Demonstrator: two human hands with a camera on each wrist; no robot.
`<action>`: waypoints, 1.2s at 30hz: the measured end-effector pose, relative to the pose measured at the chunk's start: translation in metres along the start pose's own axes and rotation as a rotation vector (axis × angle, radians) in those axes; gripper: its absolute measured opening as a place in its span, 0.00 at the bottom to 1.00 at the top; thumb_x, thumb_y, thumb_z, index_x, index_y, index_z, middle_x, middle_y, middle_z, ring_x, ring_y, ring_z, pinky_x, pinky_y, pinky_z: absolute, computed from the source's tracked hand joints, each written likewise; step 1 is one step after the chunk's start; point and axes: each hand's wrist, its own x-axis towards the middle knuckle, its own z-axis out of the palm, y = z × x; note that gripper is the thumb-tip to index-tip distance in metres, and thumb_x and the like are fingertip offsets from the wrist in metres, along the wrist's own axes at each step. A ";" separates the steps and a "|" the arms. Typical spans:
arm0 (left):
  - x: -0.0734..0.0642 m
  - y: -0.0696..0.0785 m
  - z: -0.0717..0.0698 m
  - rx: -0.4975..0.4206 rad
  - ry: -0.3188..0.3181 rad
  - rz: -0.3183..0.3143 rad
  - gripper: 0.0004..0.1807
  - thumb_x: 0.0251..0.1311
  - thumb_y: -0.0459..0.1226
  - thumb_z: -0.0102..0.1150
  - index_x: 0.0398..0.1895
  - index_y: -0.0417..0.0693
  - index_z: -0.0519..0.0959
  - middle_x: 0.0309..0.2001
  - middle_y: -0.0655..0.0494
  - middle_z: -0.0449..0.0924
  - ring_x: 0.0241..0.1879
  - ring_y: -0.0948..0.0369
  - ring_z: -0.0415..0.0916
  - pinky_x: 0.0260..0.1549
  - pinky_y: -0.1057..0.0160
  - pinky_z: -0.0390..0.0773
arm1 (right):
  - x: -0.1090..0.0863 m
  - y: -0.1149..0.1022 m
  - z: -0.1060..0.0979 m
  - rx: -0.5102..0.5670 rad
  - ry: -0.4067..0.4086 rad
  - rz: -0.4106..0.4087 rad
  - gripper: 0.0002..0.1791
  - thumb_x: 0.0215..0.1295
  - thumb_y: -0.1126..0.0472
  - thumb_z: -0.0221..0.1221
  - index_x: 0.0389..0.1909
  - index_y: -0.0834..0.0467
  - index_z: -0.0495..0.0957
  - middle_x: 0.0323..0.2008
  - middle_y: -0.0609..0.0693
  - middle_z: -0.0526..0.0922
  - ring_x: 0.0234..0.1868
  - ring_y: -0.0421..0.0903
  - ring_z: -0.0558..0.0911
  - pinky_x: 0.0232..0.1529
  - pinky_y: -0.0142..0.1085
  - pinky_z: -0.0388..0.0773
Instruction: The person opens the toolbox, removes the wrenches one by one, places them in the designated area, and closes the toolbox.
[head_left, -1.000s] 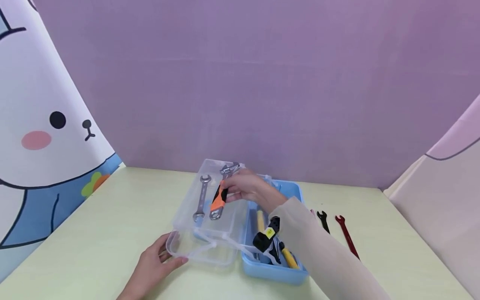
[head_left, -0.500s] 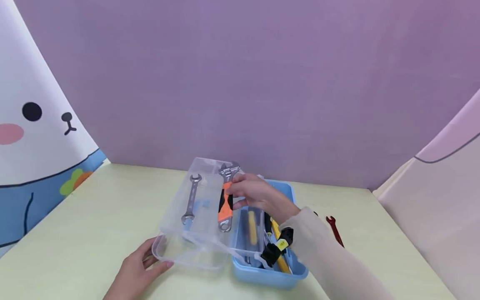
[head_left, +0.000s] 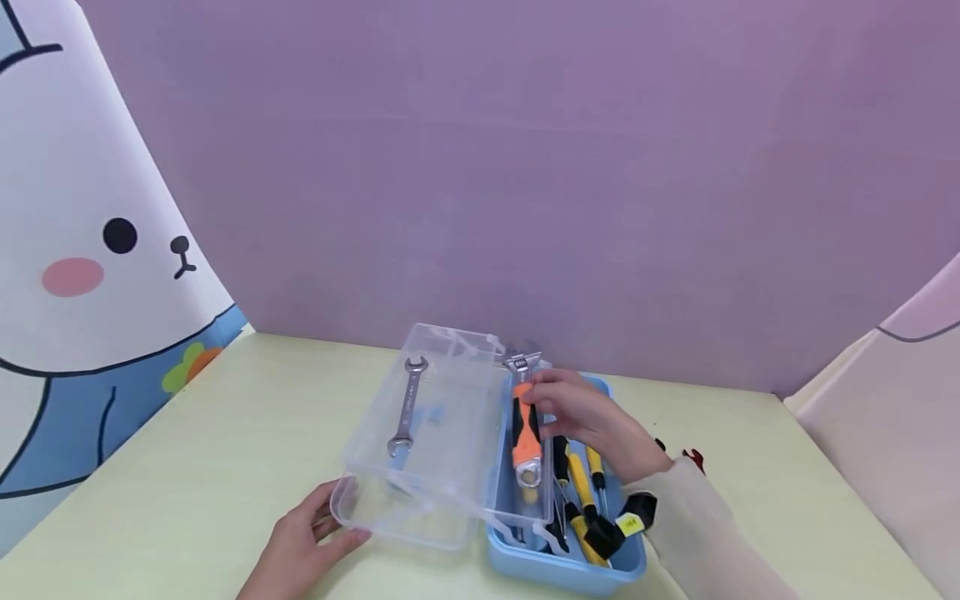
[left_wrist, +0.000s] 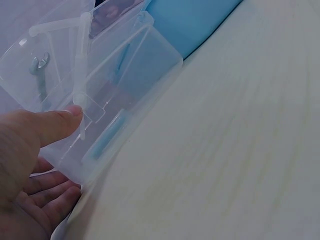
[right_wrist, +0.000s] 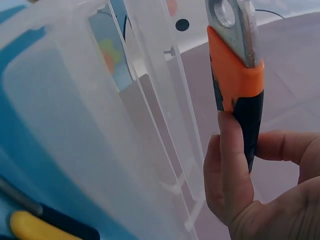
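Observation:
My right hand (head_left: 588, 412) holds an adjustable wrench (head_left: 527, 425) by its orange and black handle, thumb on one side and fingers on the other. The wrench is above the blue toolbox (head_left: 555, 571), its jaw end pointing away from me. My left hand (head_left: 303, 537) grips the near left corner of the clear plastic lid (head_left: 442, 542), which is swung out to the left of the box. In the left wrist view the thumb lies on the clear plastic, with the fingers below. A silver open-end wrench (head_left: 407, 408) lies in the clear tray (head_left: 457, 417) above the lid.
Yellow-handled screwdrivers (head_left: 581, 479) and other tools lie in the toolbox. White hinge arms (head_left: 502, 529) join it to the clear trays. A red wrench (head_left: 693, 458) lies on the table, partly behind the right sleeve. A black strap with a yellow label (head_left: 630, 523) hangs near that wrist.
My right hand has lifted the adjustable wrench from over the clear tray and carried it right, over the blue toolbox. My left hand stays at the lid's corner.

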 end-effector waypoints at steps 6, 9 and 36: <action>-0.002 0.002 0.000 -0.003 0.024 -0.002 0.38 0.47 0.40 0.73 0.62 0.36 0.68 0.58 0.33 0.73 0.53 0.45 0.79 0.47 0.59 0.83 | -0.016 0.008 -0.011 0.005 0.022 0.021 0.04 0.68 0.64 0.52 0.33 0.58 0.67 0.40 0.51 0.77 0.36 0.44 0.80 0.26 0.33 0.83; -0.001 0.004 0.001 -0.027 0.030 0.007 0.38 0.46 0.39 0.73 0.61 0.38 0.69 0.57 0.34 0.74 0.53 0.45 0.79 0.47 0.60 0.83 | -0.024 0.011 -0.018 0.010 0.025 0.004 0.04 0.68 0.64 0.51 0.33 0.57 0.68 0.40 0.51 0.77 0.36 0.45 0.80 0.27 0.34 0.83; -0.001 0.004 0.000 -0.084 0.018 -0.002 0.37 0.47 0.36 0.73 0.61 0.38 0.68 0.56 0.35 0.75 0.54 0.45 0.78 0.45 0.63 0.84 | -0.063 0.038 -0.081 -0.005 0.023 0.017 0.05 0.72 0.59 0.50 0.38 0.57 0.68 0.32 0.43 0.77 0.31 0.38 0.80 0.30 0.30 0.84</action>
